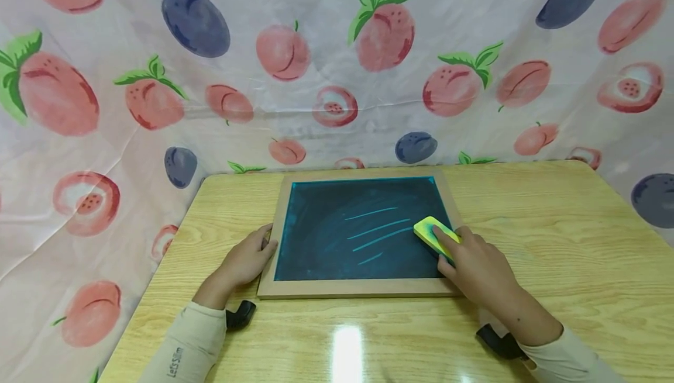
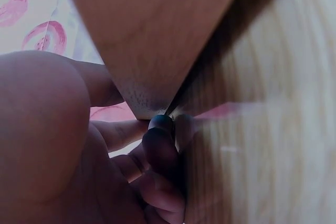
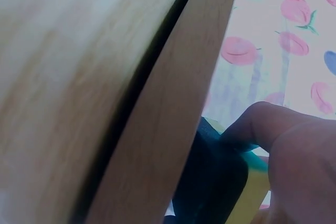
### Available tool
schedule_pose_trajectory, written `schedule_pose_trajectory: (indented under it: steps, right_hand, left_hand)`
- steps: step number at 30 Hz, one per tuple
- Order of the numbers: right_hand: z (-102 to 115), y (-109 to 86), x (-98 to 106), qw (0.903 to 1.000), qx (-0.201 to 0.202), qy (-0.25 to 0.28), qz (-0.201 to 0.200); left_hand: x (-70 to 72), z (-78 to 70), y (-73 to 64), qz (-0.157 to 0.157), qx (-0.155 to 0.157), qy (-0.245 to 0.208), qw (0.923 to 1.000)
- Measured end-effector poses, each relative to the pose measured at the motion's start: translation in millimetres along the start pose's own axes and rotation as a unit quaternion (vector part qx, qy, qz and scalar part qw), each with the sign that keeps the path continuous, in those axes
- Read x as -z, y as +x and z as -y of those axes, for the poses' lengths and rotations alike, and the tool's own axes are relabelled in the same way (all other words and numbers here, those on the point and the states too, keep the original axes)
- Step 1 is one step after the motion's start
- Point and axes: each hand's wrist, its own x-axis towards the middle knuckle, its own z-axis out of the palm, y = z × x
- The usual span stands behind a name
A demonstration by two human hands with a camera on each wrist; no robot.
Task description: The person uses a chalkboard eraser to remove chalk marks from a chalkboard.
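A small chalkboard (image 1: 316,225) with a wooden frame lies on the table, bearing several blue-green chalk strokes (image 1: 381,235). At its left edge my left hand (image 1: 248,260) holds the frame (image 2: 152,35), thumb and fingers at the wood; in the left wrist view some fingers curl by the frame's lower edge. My right hand (image 1: 481,269) grips a yellow board eraser (image 1: 429,228) with a dark underside, over the board's right part. The index finger lies along the eraser's top, which has a blue-green smudge. The right wrist view shows the eraser's dark side (image 3: 210,177) close to the frame.
The light wood-grain table (image 1: 553,225) reaches around the board on both sides and in front. Behind and beside it hangs a fruit-printed cloth (image 1: 316,20). Black wrist-worn pieces (image 1: 240,316) sit by both wrists, just above the tabletop.
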Motion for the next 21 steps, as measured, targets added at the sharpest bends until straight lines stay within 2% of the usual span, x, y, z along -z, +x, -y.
schedule_pose_trajectory:
  steps: [6,12,21]
  right_hand:
    - [2.3,-0.6,0.9,0.9997,-0.004,0.020,0.012]
    - [8.7,-1.3,1.8,0.9994,0.009,0.028,0.020]
    - [32.5,-6.6,2.0,0.9986,0.039,0.025,0.025]
  left_hand:
    - [1.0,-0.6,-0.6,-0.004,-0.003,0.000,1.0000]
    - [1.9,1.0,-1.4,-0.003,-0.006,-0.002,1.0000]
    - [-0.7,-0.4,-1.3,-0.005,-0.005,-0.001,1.0000]
